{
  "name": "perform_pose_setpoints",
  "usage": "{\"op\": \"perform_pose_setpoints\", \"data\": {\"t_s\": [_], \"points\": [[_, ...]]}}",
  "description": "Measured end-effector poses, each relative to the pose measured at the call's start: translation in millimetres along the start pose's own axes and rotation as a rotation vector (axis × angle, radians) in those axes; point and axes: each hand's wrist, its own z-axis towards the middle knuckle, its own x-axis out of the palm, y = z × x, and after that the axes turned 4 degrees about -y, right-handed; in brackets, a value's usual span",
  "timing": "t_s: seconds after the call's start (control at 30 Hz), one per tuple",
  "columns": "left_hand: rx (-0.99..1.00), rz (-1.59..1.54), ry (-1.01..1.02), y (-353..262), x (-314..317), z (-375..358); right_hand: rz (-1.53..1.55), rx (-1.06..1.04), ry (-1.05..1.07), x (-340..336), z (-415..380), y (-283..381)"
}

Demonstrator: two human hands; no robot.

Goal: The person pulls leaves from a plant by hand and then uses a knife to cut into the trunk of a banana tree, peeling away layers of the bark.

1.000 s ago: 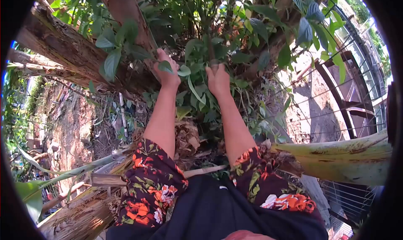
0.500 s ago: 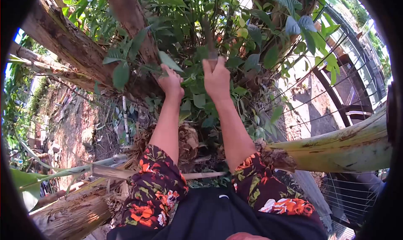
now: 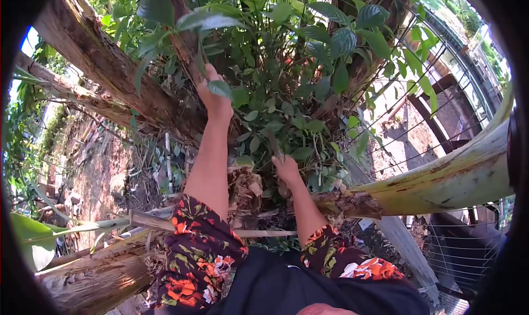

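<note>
Dropped lower since before: right hand (image 3: 286, 169), closed on dark tool (image 3: 274, 144), now down by dry leaves (image 3: 245, 185). Beyond, left hand (image 3: 216, 97) raised, fingers clasped on thin branch (image 3: 193, 50) among green foliage (image 3: 286, 67). Farther off, trunk (image 3: 99, 67) left, wire fence (image 3: 441, 94) right.

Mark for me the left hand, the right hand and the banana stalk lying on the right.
left hand (image 3: 216, 97), head view, on the back of the hand among the leaves.
right hand (image 3: 286, 169), head view, on the back of the hand, low in the shrub.
banana stalk (image 3: 441, 180), head view, on its pale green side.
</note>
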Motion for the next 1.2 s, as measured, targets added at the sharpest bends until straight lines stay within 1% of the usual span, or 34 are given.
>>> {"op": "perform_pose_setpoints", "data": {"t_s": [0.03,0.07,0.1,0.17,0.23,0.27,0.33,0.37,0.43,0.5,0.57,0.6,0.63,0.7,0.77,0.83,0.87,0.93,0.97,1.0,1.03,1.07,1.1,1.17,1.2], "points": [[0.014,0.054,-0.044,5.0,-9.2,0.6,0.196,0.070,-0.040,-33.2,-6.0,65.0],[0.029,0.106,-0.080,7.1,-13.5,1.5,0.261,-0.054,-0.199,-34.1,12.6,71.5],[0.029,0.099,-0.060,6.1,-17.5,1.0,0.325,-0.175,-0.358,-41.4,24.3,86.6],[0.084,0.177,-0.059,0.6,-27.7,-0.2,0.770,-0.024,-0.527,-68.6,40.6,123.2],[0.079,0.211,-0.048,-9.7,-27.5,-4.4,1.148,-0.022,-0.681,-92.0,67.3,139.7],[0.069,0.251,-0.053,-15.2,-26.0,-7.1,1.155,-0.027,-0.690,-103.7,81.8,144.1],[0.066,0.245,-0.047,-21.5,-19.4,-9.4,1.231,0.155,-0.756,-119.3,108.2,147.5],[0.054,0.243,-0.053,-23.2,-15.4,-10.0,1.239,0.155,-0.761,-121.0,109.0,152.5],[0.056,0.238,-0.072,-23.2,-7.0,-12.2,1.295,0.187,-0.678,-118.9,110.5,162.5],[0.054,0.237,-0.098,-18.7,-2.9,-11.7,1.281,0.158,-0.715,-104.6,99.2,159.5],[0.065,0.203,-0.085,-14.9,-4.7,-8.5,1.092,0.164,-0.733,-83.8,95.1,142.8],[0.058,0.209,-0.090,-11.3,-7.1,-7.7,1.052,0.271,-0.659,-75.4,98.6,129.9],[0.064,0.207,-0.087,-8.0,-9.1,-6.0,1.049,0.277,-0.657,-70.7,105.3,117.9],[0.069,0.213,-0.087,-4.9,-12.7,-5.0,0.926,0.361,-0.441,-72.1,111.4,108.8],[0.076,0.263,-0.047,-4.7,-18.3,-4.7,0.889,0.358,-0.450,-77.5,121.1,106.4],[0.096,0.280,-0.038,-1.1,-21.9,0.0,0.615,0.188,-0.537,-80.0,139.0,106.6],[0.119,0.283,-0.023,0.8,-22.6,2.2,0.614,0.194,-0.533,-78.3,150.2,104.1],[0.103,0.311,0.009,7.5,-26.3,7.1,0.279,-0.049,-0.752,-72.7,168.4,93.4],[0.092,0.332,0.045,10.5,-26.0,10.0,0.275,-0.048,-0.751,-74.8,164.1,97.3],[0.089,0.331,0.042,12.7,-22.2,10.9,0.155,-0.075,-0.656,-78.7,154.2,107.2],[0.127,0.376,0.106,16.6,-16.6,11.8,0.036,-0.101,-0.560,-81.2,144.5,117.1],[0.166,0.421,0.172,20.1,-9.5,11.9,0.033,-0.103,-0.558,-81.5,137.2,121.0],[0.164,0.419,0.169,26.9,-1.9,14.8,-0.011,-0.106,-0.536,-81.2,130.4,122.6],[0.275,0.329,0.338,42.7,15.5,23.1,-0.056,-0.106,-0.511,-81.6,120.5,122.6],[0.183,0.319,0.422,41.8,26.4,24.0,-0.078,-0.140,-0.492,-81.8,117.6,121.5]]}}
